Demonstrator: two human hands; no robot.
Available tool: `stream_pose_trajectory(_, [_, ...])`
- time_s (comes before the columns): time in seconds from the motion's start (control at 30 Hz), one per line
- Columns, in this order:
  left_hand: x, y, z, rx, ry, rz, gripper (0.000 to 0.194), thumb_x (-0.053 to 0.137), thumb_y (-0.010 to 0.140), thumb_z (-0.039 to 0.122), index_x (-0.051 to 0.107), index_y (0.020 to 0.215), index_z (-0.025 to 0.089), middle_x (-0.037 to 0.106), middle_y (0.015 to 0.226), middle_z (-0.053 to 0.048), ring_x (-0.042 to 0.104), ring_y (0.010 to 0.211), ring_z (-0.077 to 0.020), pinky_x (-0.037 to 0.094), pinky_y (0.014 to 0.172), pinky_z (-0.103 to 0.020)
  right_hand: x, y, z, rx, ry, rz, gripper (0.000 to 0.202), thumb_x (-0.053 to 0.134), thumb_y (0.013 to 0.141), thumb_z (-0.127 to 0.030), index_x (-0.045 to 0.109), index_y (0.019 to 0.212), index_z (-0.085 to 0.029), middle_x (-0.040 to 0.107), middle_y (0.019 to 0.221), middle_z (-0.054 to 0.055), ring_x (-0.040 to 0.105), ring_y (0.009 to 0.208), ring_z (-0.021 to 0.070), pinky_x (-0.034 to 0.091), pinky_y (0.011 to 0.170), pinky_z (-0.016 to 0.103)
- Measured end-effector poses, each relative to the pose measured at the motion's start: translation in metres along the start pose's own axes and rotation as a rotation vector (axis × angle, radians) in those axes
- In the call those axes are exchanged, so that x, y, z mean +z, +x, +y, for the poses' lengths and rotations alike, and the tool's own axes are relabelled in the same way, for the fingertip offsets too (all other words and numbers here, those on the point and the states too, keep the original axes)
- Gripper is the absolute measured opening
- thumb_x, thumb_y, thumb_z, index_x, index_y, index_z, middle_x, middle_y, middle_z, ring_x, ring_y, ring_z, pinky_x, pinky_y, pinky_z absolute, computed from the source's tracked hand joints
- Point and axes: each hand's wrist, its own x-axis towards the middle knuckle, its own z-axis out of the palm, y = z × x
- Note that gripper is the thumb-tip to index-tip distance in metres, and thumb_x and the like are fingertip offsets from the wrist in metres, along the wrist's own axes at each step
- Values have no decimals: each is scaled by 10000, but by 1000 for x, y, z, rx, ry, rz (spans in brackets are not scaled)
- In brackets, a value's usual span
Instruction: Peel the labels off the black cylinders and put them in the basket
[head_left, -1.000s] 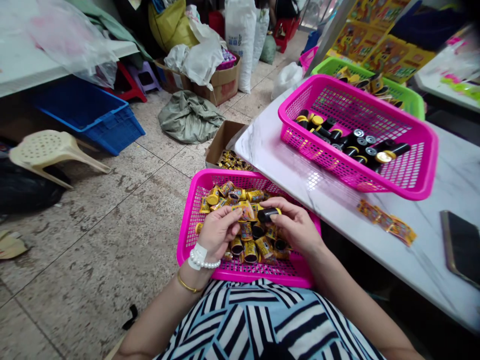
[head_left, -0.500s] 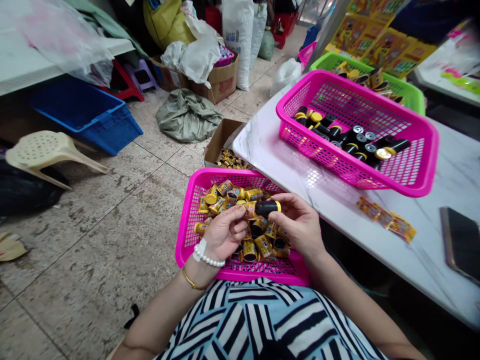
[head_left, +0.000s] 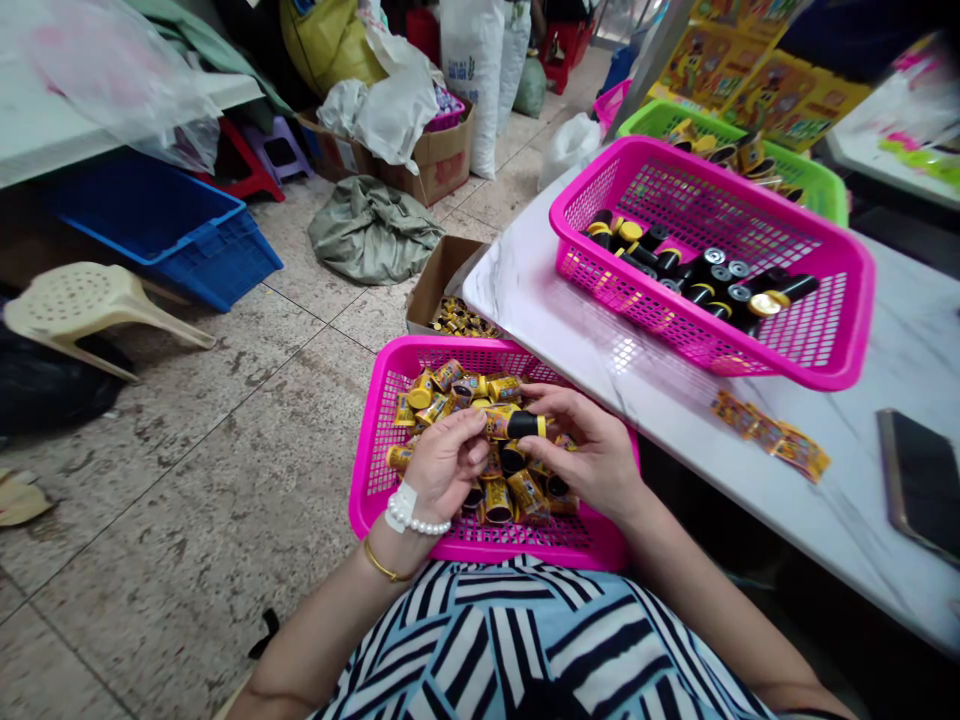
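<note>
A black cylinder with a yellow end [head_left: 523, 425] lies level above the lap basket, its left part inside a yellow printed sleeve [head_left: 497, 420]. My left hand [head_left: 452, 455] pinches the sleeve's left end between thumb and fingers. Around the cylinder's yellow end, my right hand [head_left: 581, 440] has its thumb and fingers apart, close to it; whether they touch it I cannot make out. Below both hands, the pink basket [head_left: 362, 480] on my lap holds several yellow printed sleeves [head_left: 529, 492], some with dark openings showing.
On the marble-patterned table [head_left: 525, 290] at right are a pink basket [head_left: 832, 340] of black cylinders, a green basket [head_left: 829, 190], a strip of printed wrappers [head_left: 772, 435] and a phone [head_left: 919, 480]. A cardboard box [head_left: 442, 270] stands beyond the lap basket.
The black cylinder has moved left into the sleeve, so less of its black part shows. My right hand's fingers have spread from its yellow end.
</note>
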Motion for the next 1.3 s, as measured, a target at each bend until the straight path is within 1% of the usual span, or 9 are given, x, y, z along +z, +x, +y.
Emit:
stream_pose_trajectory(0.13, [1,-5,0,33,98,20,326,868,631,297,643,767,103,568,648,22,411,445,-15,193,350,-125,2,-4,6,74,175,-86,322,777,821,-296,573,1066,-253,700,1212,82,703,1017,229,587,833,362])
stream_pose_trajectory(0.27, [5,-11,0,111,171,54,340,860,656,322,693,861,108,562,645,14,462,527,-44,262,391,-126,0,-5,5,13,112,50,360,835,761,-273,623,1051,-251,727,1097,60,706,990,230,579,892,384])
stream_pose_trajectory(0.37, [13,-14,7,195,209,55,424,863,661,294,686,1024,163,622,832,-10,544,632,-71,356,440,-138,-3,-3,-1,-38,135,115,359,849,745,-279,639,1036,-256,717,1065,55,690,997,235,573,891,387])
stream_pose_trajectory(0.5, [29,-19,25,122,376,-148,538,853,688,291,642,1175,209,657,941,-33,611,703,-114,466,513,-190,-7,0,-13,-117,166,123,341,841,754,-257,649,1035,-268,683,1024,43,669,972,223,567,864,374])
stream_pose_trajectory(0.7, [50,-33,40,221,553,-272,344,852,686,279,665,954,171,660,805,-7,571,590,-86,440,499,-193,-25,-12,-40,-225,137,151,310,768,819,-239,697,1117,-284,591,1121,77,644,981,213,593,745,321])
stream_pose_trajectory(0.9, [76,-53,31,305,765,-405,306,833,711,275,698,955,148,680,815,-23,583,653,-94,462,600,-209,-44,-37,-63,-430,-104,238,337,770,822,-192,707,1139,-285,684,1033,61,661,971,215,564,881,375])
stream_pose_trajectory(1.07, [98,-55,23,329,800,-493,338,832,715,321,703,959,127,661,752,-11,566,604,-86,462,599,-216,-51,-42,-63,-528,-151,324,314,777,826,-211,716,1128,-275,693,1015,61,674,951,210,578,847,360])
stream_pose_trajectory(1.2, [90,-42,22,239,724,-501,472,795,751,402,661,1120,140,684,809,-42,616,613,-115,460,550,-221,-52,-41,-53,-536,-196,364,313,751,849,-197,712,1151,-266,684,1063,69,677,980,203,577,876,352])
stream_pose_trajectory(1.3, [77,-33,20,243,681,-474,414,801,747,380,678,1063,142,680,786,-33,599,600,-104,436,529,-208,-46,-39,-48,-560,-223,355,303,719,875,-198,707,1170,-266,683,1054,72,684,965,199,585,869,351])
